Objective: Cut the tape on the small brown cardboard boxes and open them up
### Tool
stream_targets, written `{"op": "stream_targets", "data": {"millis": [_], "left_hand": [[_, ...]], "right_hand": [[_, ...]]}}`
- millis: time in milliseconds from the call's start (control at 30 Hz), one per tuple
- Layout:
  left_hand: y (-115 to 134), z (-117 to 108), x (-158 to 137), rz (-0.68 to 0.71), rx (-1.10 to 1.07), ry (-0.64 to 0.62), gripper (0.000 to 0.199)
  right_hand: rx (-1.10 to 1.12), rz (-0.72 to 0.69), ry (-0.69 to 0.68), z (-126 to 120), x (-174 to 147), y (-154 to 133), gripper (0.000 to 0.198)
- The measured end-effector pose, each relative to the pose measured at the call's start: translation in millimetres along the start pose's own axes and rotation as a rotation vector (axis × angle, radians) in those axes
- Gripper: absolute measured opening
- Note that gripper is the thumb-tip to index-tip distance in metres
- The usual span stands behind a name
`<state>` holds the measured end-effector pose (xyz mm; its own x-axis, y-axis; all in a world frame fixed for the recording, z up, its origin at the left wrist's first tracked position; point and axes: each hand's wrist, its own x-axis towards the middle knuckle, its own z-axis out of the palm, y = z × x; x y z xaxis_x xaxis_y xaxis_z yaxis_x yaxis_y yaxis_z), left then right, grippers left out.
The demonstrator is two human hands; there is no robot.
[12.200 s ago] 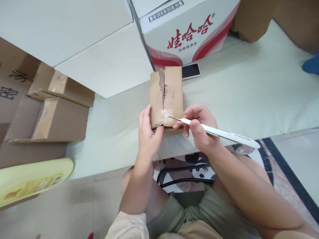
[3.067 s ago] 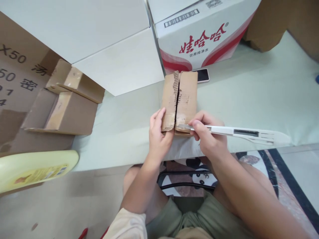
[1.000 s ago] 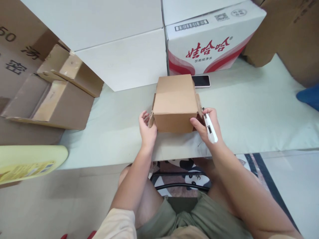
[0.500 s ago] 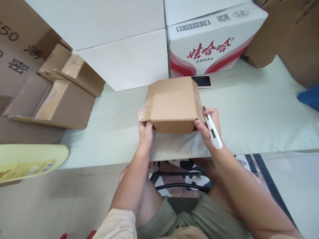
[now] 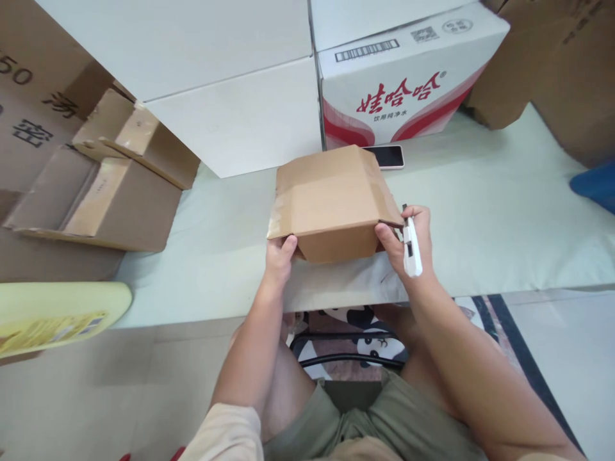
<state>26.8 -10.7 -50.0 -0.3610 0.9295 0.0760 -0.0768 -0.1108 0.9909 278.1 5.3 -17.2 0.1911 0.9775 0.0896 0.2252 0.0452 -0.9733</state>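
A brown cardboard box [image 5: 331, 189] is held over the near part of the table, its far side tilted slightly. My left hand [image 5: 281, 256] grips its near left corner, thumb on the near side and fingers hidden under the flap. At the near right corner my right hand [image 5: 406, 240] pinches the box edge with the thumb. That same hand also keeps a white utility knife [image 5: 412, 248] against the palm, with a dark tip sticking out at its far end. What lies inside or beneath the box is hidden.
Behind the box lies a phone [image 5: 390, 157], partly covered by it. White cartons [image 5: 240, 118] and a red-printed carton [image 5: 403, 96] stand along the back. Open brown cartons [image 5: 144, 198] are at left, beside a yellow container [image 5: 62, 314]. A blue object [image 5: 596, 189] sits far right on the pale tablecloth [image 5: 500, 211].
The box has turned slightly, its right near corner rising a little. My right hand has shifted a bit to the right, and the knife in it points more upright.
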Motion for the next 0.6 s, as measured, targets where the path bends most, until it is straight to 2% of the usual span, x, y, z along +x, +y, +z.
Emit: {"op": "stream_targets", "data": {"millis": [133, 333, 433, 600], "left_hand": [[1, -1, 6, 0.063, 0.163, 0.032, 0.069], [11, 4, -2, 0.078, 0.229, 0.041, 0.055], [11, 5, -6, 0.071, 0.098, 0.083, 0.044], [10, -2, 2, -0.091, -0.243, 0.129, 0.029]], "right_hand": [[-0.058, -0.028, 0.119, -2, 4, 0, 0.062], [0.060, -0.082, 0.129, -3, 6, -2, 0.047], [0.036, -0.092, 0.211, -4, 8, -1, 0.038], [0.069, -0.191, 0.292, -4, 8, 4, 0.029]]}}
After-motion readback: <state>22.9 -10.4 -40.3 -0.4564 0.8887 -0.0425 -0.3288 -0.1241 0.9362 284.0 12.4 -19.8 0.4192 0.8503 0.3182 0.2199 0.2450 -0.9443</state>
